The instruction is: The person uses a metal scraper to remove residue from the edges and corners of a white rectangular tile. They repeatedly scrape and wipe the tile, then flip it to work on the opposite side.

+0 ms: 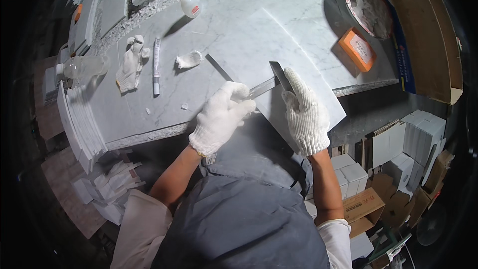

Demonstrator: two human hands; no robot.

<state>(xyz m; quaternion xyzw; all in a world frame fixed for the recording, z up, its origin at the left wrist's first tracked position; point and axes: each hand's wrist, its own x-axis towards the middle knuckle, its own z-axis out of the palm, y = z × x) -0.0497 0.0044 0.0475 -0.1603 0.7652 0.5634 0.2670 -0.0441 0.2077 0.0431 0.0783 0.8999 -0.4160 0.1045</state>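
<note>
A metal square (264, 87) is held over the near part of the counter (224, 30), above the near left edge of a flat white slab (318, 84). The left hand (221, 114), in a white knit glove, has its fingers closed on the end of the square's pale blade; the gloved right hand (307, 117) grips its dark arm between thumb and fingers. Fine marks on the blade are too small to read. The slab lies at a slant, one corner reaching past the counter's near edge.

Left of the hands lie a white scrap (188, 60), a marker pen (157, 66) with small print along its barrel, and a loose white glove (131, 65). Beyond them stands a white bottle (190, 7) with a red mark. A clear bottle (85, 67) lies at the far left.

To the right sits an orange box (357, 50) with a printed white label, near a round smeared tub (366, 7). Blue printing runs along the cardboard box (423, 30) at the far right.
</note>
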